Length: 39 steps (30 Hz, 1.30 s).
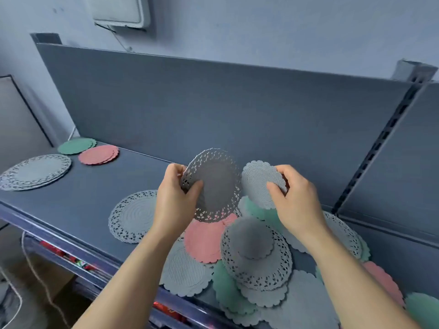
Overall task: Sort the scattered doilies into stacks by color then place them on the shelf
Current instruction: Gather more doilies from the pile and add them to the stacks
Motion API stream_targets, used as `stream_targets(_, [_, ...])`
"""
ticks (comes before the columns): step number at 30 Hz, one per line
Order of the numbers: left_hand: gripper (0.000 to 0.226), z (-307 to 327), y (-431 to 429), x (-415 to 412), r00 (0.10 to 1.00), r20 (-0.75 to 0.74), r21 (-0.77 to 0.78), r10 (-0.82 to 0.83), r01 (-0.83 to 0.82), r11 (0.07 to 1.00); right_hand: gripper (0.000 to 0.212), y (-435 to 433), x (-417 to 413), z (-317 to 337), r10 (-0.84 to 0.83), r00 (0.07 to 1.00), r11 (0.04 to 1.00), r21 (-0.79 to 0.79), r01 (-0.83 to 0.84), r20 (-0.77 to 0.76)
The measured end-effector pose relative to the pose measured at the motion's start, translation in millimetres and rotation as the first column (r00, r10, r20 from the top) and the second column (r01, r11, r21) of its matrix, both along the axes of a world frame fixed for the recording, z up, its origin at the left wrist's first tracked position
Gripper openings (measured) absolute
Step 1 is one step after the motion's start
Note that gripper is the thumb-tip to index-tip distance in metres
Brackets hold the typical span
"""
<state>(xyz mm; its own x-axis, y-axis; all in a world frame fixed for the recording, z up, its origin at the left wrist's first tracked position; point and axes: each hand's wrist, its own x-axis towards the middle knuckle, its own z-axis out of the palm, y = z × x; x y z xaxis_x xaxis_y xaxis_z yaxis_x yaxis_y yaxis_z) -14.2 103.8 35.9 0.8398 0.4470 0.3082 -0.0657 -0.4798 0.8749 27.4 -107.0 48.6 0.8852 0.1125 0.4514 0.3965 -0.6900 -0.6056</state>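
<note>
1. my left hand [177, 195] pinches a lace doily [213, 186], held upright, centre frame.
2. my right hand [294, 198] pinches a small doily [259, 184] just beside it.
3. the grey stack [35, 172] lies far left, nearer my left hand.

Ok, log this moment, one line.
sorting | left hand grips lacy grey doily | right hand grips plain grey doily | green stack, pink stack, grey stack on shelf

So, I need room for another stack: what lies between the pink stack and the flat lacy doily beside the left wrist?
Bare shelf top only, in the head view, between pink stack and lacy doily.
</note>
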Motion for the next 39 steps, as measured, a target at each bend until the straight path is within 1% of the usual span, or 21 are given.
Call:
stream_targets(2, [0.025,1.4,36.7,-13.7,0.998,0.002,-0.001,0.066,-0.066,0.998,0.016,41.1,-2.4,0.8,0.055,0.998,0.999,0.0,-0.055,0.006])
stream_targets(6, [0.022,3.7,119.7,-40.1,0.985,-0.028,0.001,0.17,-0.17,0.985,0.018,130.3,-9.0,-0.2,0.154,0.988,0.988,0.003,-0.154,0.003])
stream_targets(10, [0.021,6.6,208.9,-61.8,0.974,-0.037,0.028,0.223,-0.222,0.975,0.019,221.8,-16.6,-0.7,0.194,0.981,0.981,0.01,-0.194,0.0])
stream_targets(12, [0.021,6.9,250.4,-68.6,0.965,-0.048,0.044,0.257,-0.255,0.966,0.022,262.8,-18.6,-1.6,0.207,0.978,0.978,0.018,-0.206,-0.024])
stream_targets(15, [0.02,6.5,303.6,-73.5,0.957,-0.065,0.063,0.283,-0.279,0.958,0.024,315.6,-20.4,-2.6,0.214,0.974,0.977,0.027,-0.212,-0.073])
stream_targets(18, [0.02,3.4,346.3,-71.1,0.949,-0.088,0.055,0.302,-0.298,0.953,0.023,357.4,-18.2,-5.0,0.224,0.972,0.974,0.053,-0.221,-0.076])
stream_targets(23, [0.019,-5.4,400.9,-47.7,0.936,-0.132,0.043,0.326,-0.324,0.945,0.027,405.4,2.0,-11.2,0.219,0.967,0.976,0.034,-0.216,-0.133])
stream_targets(27, [0.018,-8.8,433.2,-19.6,0.926,-0.195,0.076,0.322,-0.313,0.947,0.031,431.3,24.5,-18.9,0.212,0.956,0.977,0.017,-0.213,-0.204])
stream_targets(32, [0.017,-19.7,462.9,12.3,0.906,-0.291,0.12,0.308,-0.285,0.951,0.037,451.7,47.7,-33.0,0.197,0.92,0.976,-0.025,-0.218,-0.339])
stream_targets(35, [0.018,-25.4,478.2,26.3,0.894,-0.34,0.197,0.294,-0.238,0.951,0.042,462.4,54.8,-42.4,0.199,0.879,0.97,-0.044,-0.241,-0.433])
stream_targets(39, [0.024,-38.2,493.3,38.4,0.856,-0.418,0.342,0.303,-0.16,0.926,0.043,471.1,58.4,-50.2,0.198,0.851,0.966,-0.052,-0.254,-0.487])
